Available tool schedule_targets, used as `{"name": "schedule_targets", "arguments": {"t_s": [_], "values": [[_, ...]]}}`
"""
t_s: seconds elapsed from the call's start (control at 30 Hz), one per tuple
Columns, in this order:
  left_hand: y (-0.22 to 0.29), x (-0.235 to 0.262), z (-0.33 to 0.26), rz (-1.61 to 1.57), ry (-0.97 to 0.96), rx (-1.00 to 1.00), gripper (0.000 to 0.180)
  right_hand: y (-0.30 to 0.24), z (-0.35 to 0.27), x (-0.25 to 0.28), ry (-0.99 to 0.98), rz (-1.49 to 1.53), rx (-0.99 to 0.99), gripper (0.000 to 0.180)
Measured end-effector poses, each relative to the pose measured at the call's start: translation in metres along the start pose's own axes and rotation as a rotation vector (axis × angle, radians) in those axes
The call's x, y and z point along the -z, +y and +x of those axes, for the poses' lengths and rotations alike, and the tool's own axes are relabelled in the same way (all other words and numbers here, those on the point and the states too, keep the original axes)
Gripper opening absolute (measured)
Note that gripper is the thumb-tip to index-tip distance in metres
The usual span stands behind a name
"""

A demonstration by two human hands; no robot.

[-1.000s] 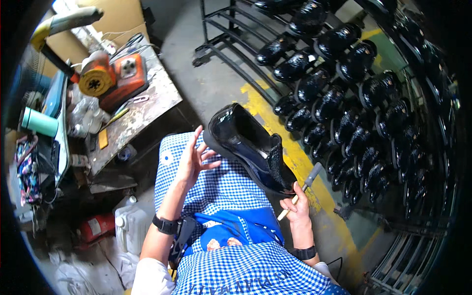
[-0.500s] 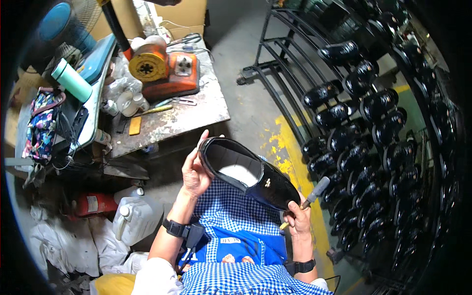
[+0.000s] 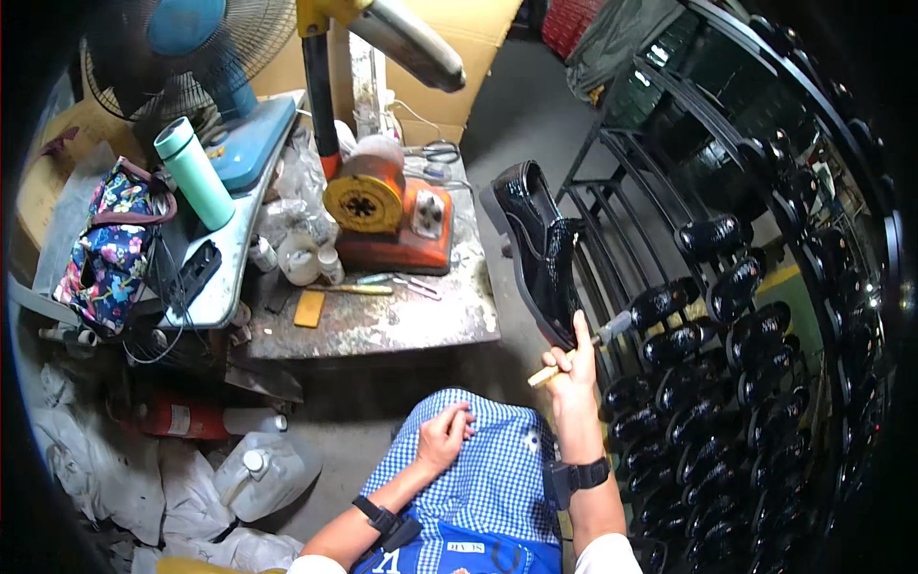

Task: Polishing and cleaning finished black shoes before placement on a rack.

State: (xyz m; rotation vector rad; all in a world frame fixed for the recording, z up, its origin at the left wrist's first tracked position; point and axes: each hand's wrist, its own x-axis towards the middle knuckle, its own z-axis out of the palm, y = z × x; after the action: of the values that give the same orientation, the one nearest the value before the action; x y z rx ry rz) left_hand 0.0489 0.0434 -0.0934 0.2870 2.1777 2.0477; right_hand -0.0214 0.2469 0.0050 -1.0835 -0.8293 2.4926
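Note:
A glossy black shoe [image 3: 547,251] is held up by its toe in my right hand [image 3: 574,385], its heel pointing up and away and its opening facing the rack side. The same hand also grips a tool with a pale wooden handle [image 3: 543,377] and a grey tapered head [image 3: 614,327]; I cannot tell its exact kind. My left hand [image 3: 444,436] lies over the blue checked apron [image 3: 478,478], fingers curled in, with nothing visible in them.
Black racks with several glossy black shoes [image 3: 712,234] stand at the right. Ahead is a worn workbench [image 3: 421,330] with an orange and yellow machine [image 3: 382,215] and a yellow block [image 3: 308,308]. A green bottle [image 3: 196,174], fan [image 3: 186,43] and plastic jug [image 3: 268,474] are at left.
My left hand has let go of the shoe and dropped to my lap. My right hand has carried the shoe up and away toward the rack, turning it heel up. The view has shifted.

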Motion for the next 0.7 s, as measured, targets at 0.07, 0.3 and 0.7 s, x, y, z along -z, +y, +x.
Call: {"name": "schedule_targets", "arguments": {"t_s": [0.07,0.3,0.7], "values": [[-0.003,0.004,0.002,0.062,0.023,-0.034,0.018,0.004,0.021,-0.033,-0.078,-0.019,-0.003,0.031],[-0.007,-0.001,0.009,0.117,0.011,-0.086,0.016,0.005,0.054,-0.129,-0.093,-0.015,0.023,0.042],[-0.013,-0.004,0.015,0.127,0.002,-0.098,0.017,0.009,0.071,-0.198,-0.295,0.024,-0.032,0.030]]}}
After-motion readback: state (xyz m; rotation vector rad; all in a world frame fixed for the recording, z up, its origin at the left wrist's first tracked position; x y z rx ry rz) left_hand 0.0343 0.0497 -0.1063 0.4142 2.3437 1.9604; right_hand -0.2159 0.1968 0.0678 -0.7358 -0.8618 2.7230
